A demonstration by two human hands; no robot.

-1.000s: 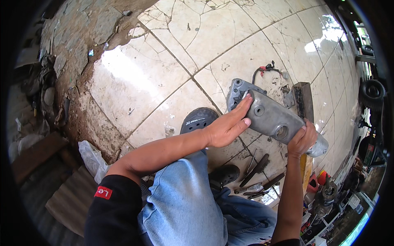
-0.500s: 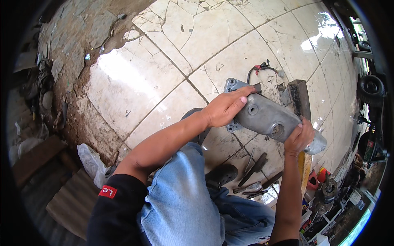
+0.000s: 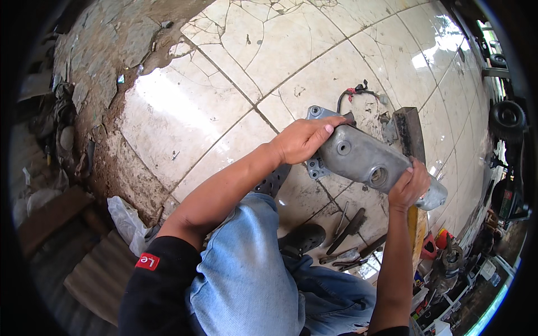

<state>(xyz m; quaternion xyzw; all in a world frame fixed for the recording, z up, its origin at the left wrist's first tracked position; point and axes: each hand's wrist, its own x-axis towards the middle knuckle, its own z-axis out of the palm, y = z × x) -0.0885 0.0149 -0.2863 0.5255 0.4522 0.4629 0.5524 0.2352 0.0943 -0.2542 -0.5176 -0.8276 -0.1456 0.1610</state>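
Between my hands is a long grey cast-metal gearbox tail housing (image 3: 364, 154), lying slanted from upper left to lower right. A small bolt hole and a larger round opening show on its upper face. My left hand (image 3: 305, 141) is wrapped over the wide end, beside the bluish-grey bolt flange (image 3: 317, 167); its fingertips are partly hidden. Around the narrow end, my right hand (image 3: 408, 187) grips from the near side, fingers over the top. Past that hand the rounded tip sticks out.
Beyond the housing, a square steel tube (image 3: 409, 131) and a wire harness (image 3: 358, 93) lie on cracked tiles. Hand tools (image 3: 347, 229) are strewn near my shoe (image 3: 302, 238). A yellow bar (image 3: 417, 238) and assorted parts lie right. At left is a white plastic bag (image 3: 128, 224).
The housing's wide end has shifted very slightly left, along with my left hand. My right hand keeps its place on the narrow end.
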